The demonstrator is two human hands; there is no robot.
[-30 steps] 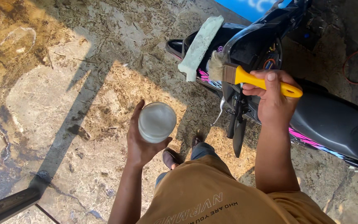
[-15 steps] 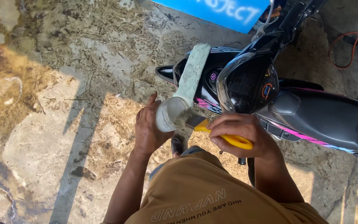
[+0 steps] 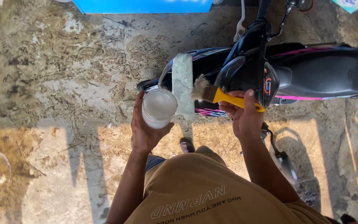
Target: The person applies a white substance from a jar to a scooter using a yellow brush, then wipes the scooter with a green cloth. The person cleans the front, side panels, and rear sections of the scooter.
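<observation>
My left hand (image 3: 145, 132) grips a clear plastic cup (image 3: 158, 108) of whitish liquid, held upright just left of the scooter's front. My right hand (image 3: 242, 115) holds a paintbrush (image 3: 222, 97) by its yellow handle, bristles pointing left toward the cup, a short gap away. Between cup and brush runs a pale grey-green strip (image 3: 183, 85) lying over the front of a black scooter (image 3: 295, 74) with pink trim.
The ground is rough, stained concrete (image 3: 63, 83) with sunlit patches and my shadow. A blue panel (image 3: 141, 6) lies at the top edge. My sandalled foot (image 3: 187, 145) shows below the strip. The scooter's stand (image 3: 278, 153) sits to the right of my arm.
The brush has come out of the cup and now points at it from the right. Both hands sit apart, and the view has shifted so the scooter lies further up and right.
</observation>
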